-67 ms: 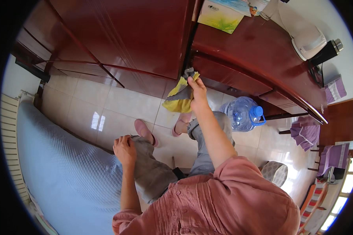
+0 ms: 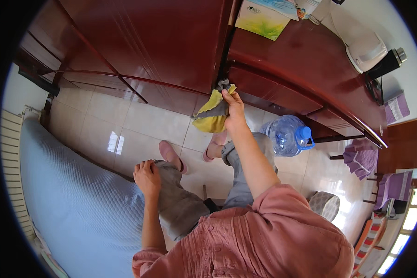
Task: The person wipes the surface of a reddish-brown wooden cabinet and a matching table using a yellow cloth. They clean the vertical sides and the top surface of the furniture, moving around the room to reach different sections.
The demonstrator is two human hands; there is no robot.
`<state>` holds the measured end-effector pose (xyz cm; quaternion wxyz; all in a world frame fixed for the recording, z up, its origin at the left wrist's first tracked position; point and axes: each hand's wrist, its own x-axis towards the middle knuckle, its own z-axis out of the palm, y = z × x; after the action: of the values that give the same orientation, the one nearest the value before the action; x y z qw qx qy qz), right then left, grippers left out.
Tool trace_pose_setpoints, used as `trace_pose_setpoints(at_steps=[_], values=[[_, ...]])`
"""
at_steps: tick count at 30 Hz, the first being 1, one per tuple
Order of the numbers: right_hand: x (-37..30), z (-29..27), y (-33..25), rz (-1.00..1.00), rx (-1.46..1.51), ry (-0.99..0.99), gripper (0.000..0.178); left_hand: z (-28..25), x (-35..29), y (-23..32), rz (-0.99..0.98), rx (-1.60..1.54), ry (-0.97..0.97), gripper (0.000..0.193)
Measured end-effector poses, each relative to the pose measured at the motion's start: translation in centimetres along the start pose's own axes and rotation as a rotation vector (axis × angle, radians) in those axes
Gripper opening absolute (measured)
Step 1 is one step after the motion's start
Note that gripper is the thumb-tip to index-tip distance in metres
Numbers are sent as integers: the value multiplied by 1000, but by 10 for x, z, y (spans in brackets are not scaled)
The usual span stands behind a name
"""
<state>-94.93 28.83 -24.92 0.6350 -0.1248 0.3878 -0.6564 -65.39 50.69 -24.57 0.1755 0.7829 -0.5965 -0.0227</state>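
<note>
My right hand [image 2: 235,107] grips a yellow and grey cloth [image 2: 211,116] by its upper end, thumb on top. The cloth hangs in loose folds in front of the dark red cabinet [image 2: 171,41], near its right edge. A crumpled grey tip sticks up past my fingers. My left hand [image 2: 147,177] is at the edge of the blue quilted bed [image 2: 78,194], beside my left knee. Its fingers are loosely bent and a little apart, with nothing seen in them.
Right of my right knee, a large clear water bottle with a blue cap [image 2: 288,135] stands on the tiled floor. A dark red desk [image 2: 306,60] carries a tissue box [image 2: 262,21] and a white appliance [image 2: 367,53]. Farther right are a patterned stool [image 2: 324,205] and purple-covered chairs [image 2: 360,155].
The cloth's folds have shifted very slightly in my right hand. Both hands stay where they were.
</note>
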Motion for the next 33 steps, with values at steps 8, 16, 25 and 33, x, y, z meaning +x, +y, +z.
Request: trace_pose_setpoints(at_steps=[8, 16, 25, 33], values=[[35, -7, 28, -114, 112, 65, 17, -3, 4, 6, -24, 3, -77, 16], [118, -136, 110, -16, -79, 322, 22, 1, 13, 13, 0, 31, -98, 16], [157, -182, 161, 112, -319, 522, 30, 3, 21, 30, 35, 44, -134, 15], [110, -110, 77, 269, -87, 297, 11, -1, 15, 30, 6, 56, -127, 13]])
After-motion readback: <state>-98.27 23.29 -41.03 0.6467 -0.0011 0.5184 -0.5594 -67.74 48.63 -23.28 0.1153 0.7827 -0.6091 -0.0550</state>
